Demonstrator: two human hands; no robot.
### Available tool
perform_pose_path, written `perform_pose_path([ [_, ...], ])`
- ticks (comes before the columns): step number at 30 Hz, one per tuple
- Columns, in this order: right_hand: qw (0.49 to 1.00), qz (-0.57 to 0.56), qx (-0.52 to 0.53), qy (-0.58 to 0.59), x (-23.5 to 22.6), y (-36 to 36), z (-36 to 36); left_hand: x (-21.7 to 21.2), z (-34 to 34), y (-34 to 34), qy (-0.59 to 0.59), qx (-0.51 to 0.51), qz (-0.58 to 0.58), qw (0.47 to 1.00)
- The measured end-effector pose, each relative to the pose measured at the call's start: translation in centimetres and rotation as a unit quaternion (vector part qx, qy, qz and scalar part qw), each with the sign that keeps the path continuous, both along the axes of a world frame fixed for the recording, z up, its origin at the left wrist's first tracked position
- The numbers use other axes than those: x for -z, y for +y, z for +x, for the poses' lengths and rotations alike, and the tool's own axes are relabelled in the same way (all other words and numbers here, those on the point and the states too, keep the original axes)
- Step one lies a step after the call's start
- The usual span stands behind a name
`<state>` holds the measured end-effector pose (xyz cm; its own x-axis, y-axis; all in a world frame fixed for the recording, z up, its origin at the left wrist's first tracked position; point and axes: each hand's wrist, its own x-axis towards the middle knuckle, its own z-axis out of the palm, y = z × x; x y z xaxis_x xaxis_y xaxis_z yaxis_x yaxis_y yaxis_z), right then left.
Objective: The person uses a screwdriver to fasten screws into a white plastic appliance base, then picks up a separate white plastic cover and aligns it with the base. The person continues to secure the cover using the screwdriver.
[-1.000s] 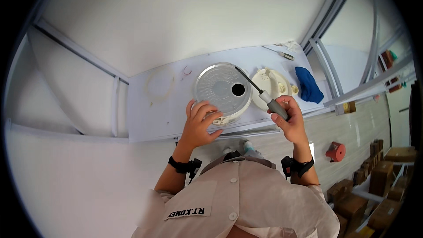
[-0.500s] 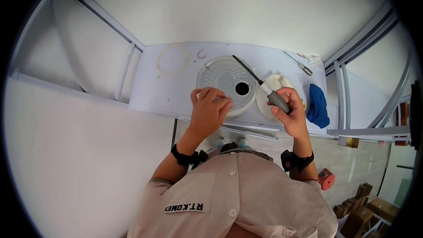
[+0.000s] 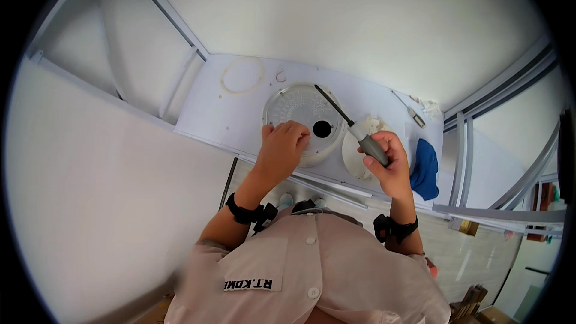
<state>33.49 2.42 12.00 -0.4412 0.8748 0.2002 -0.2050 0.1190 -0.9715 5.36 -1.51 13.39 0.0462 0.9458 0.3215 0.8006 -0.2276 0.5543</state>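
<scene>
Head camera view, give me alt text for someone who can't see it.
A person's left hand rests on a round grey disc with a dark centre hole on a white table, while the right hand grips a grey-handled screwdriver, its shaft angled over the disc. A blue cloth lies to the right.

A grey round lid (image 3: 306, 117) with a black hole lies on the white desk (image 3: 210, 114). The screwdriver (image 3: 354, 129) has a grey handle and dark shaft. The cloth (image 3: 425, 169) is blue.
</scene>
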Motion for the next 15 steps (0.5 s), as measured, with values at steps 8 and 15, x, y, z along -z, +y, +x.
perform_pose_path([
  [8,0.995,0.089,0.04,-0.036,-1.5,0.7,2.0,-0.4,0.9,-0.6,-0.405,-0.032,-0.066,0.911],
  [15,0.991,0.123,0.024,-0.049,-1.9,0.9,3.7,1.6,1.3,-0.2,-0.433,-0.024,0.024,0.901],
])
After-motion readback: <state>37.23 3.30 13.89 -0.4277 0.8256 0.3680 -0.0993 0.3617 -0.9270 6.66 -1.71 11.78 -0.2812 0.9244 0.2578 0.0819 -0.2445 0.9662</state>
